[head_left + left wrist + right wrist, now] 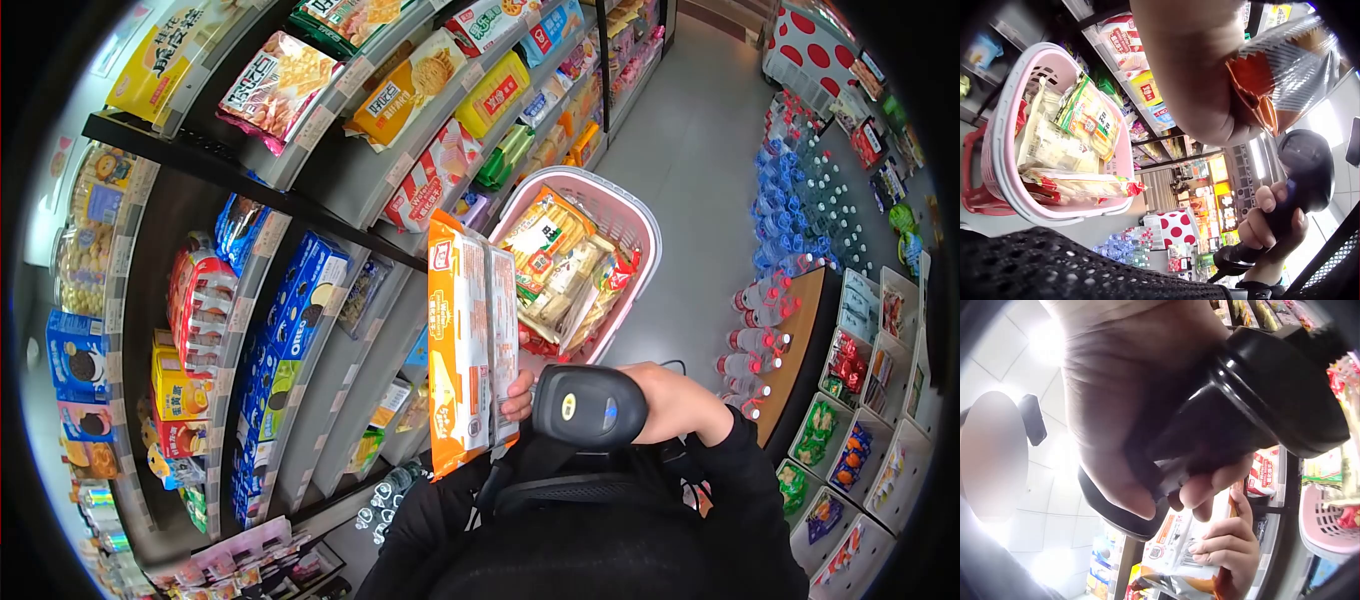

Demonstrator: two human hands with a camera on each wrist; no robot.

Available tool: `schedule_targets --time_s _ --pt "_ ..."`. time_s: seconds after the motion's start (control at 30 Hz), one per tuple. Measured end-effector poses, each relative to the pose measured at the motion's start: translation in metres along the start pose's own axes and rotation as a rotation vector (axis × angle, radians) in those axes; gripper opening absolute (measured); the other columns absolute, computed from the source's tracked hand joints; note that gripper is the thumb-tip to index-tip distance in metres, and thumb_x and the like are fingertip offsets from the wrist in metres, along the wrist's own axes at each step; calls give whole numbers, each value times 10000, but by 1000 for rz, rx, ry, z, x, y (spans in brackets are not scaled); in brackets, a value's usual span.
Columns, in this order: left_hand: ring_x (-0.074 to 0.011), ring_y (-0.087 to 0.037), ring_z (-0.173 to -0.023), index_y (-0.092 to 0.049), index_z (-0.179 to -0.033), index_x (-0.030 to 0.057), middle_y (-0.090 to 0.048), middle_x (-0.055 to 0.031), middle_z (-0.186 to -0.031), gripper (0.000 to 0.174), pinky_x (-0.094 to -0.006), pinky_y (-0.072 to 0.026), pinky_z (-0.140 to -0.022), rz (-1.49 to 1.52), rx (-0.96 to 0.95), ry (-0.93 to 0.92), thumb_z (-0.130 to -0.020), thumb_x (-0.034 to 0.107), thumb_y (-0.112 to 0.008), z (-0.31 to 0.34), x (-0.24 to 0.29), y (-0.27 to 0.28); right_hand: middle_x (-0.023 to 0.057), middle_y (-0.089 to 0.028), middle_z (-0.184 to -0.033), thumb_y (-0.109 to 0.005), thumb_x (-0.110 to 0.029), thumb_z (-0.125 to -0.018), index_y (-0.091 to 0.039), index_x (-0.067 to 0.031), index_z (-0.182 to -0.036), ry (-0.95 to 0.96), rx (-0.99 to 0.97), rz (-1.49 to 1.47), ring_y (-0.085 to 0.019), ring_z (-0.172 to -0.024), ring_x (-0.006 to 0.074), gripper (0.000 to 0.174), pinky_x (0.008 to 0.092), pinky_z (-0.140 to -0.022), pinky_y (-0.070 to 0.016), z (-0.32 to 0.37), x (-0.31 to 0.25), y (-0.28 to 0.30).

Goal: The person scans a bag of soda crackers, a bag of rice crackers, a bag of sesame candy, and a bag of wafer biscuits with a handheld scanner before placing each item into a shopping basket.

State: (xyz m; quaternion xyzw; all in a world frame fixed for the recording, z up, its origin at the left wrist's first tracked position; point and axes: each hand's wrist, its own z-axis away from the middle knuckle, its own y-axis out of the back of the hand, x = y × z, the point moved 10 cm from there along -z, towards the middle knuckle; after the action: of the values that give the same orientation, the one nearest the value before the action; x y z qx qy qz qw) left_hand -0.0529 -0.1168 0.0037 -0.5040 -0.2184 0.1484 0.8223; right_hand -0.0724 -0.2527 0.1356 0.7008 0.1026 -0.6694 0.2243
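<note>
Item: orange biscuit packet (462, 340), held upright before the pink basket (650, 235); I judge it light, crinkly, slippery and brittle inside, so my left hand (518, 395) pinches its lower edge gently, while my right hand (680, 400) wraps the black scanner (588, 405) beside it.

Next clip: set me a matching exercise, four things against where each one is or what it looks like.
Things:
1 scanner
2 orange packet
3 basket
4 bottles

Places or states:
A gripped by the left hand
B stacked at the right of the aisle
C gripped by the right hand
D pink, holding snack packs

Pairs: 1-C, 2-A, 3-D, 4-B.
</note>
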Motion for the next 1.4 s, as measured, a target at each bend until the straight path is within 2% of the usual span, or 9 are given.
schedule_targets --time_s 0.13,0.43,0.83,1.17,1.27,1.3,1.33,1.37,1.4 --pt "-242 -566 -765 -390 -1196 83 -548 -118 -920 488 -368 -453 -778 -13 -14 -13 -826 380 -502 -17 4 -9 165 -571 -922 -627 -109 -585 -508 1 -1019 27 -58 106 -549 -841 323 464 345 -729 -441 -4 -2 -9" --pt "-241 -563 -742 -396 -1190 86 -546 -116 -894 489 -367 -458 -762 -44 -82 -53 -820 387 -507 -19 7 -19 156 -580 -877 -629 -106 -584 -524 -8 -979 -20 -123 65 -553 -814 321 421 353 -705 -442 0 8 -8" --pt "-241 -559 -711 -404 -1181 89 -543 -114 -860 491 -365 -464 -741 -90 -166 -82 -813 395 -515 -43 -9 -37 157 -582 -862 -635 -109 -575 -526 -11 -975 -13 -97 110 -560 -799 319 426 359 -689 -448 7 18 -3" --pt "-241 -555 -685 -411 -1173 92 -541 -112 -832 493 -363 -469 -723 -130 -230 -111 -807 402 -521 -36 -11 -45 146 -582 -823 -636 -123 -586 -527 2 -941 -53 -123 113 -567 -772 306 392 351 -669 -446 13 21 0" --pt "-241 -554 -677 -413 -1171 93 -541 -111 -823 493 -363 -471 -718 -133 -244 -133 -805 405 -523 -19 3 -46 144 -577 -838 -636 -125 -601 -522 3 -950 -63 -126 65 -567 -788 296 389 344 -686 -443 14 22 -2" --pt "-241 -554 -675 -414 -1170 93 -540 -111 -820 493 -362 -471 -716 -132 -246 -145 -804 405 -524 -35 16 -49 148 -567 -906 -643 -131 -609 -509 0 -997 -51 -158 1 -559 -840 293 431 339 -727 -437 13 25 -8" --pt "-241 -553 -672 -414 -1170 94 -540 -111 -817 493 -362 -472 -714 -129 -247 -159 -804 406 -525 -13 15 -43 153 -557 -973 -650 -138 -618 -497 -3 -1043 -39 -192 -65 -551 -892 290 472 335 -767 -430 12 27 -14" --pt "-241 -553 -670 -415 -1169 94 -540 -111 -814 494 -362 -472 -713 -126 -246 -172 -803 407 -525 -11 15 -42 153 -557 -973 -650 -138 -618 -497 -3 -1043 -42 -206 -68 -551 -892 290 472 335 -767 -430 9 29 -19" --pt "-233 -524 -619 -418 -1152 102 -500 -93 -740 466 -355 -478 -648 -174 -71 -285 -801 388 -531 -1 22 -46 157 -526 -1048 -658 -147 -622 -465 -6 -1099 10 -212 -111 -527 -951 291 533 334 -811 -413 6 25 -24"
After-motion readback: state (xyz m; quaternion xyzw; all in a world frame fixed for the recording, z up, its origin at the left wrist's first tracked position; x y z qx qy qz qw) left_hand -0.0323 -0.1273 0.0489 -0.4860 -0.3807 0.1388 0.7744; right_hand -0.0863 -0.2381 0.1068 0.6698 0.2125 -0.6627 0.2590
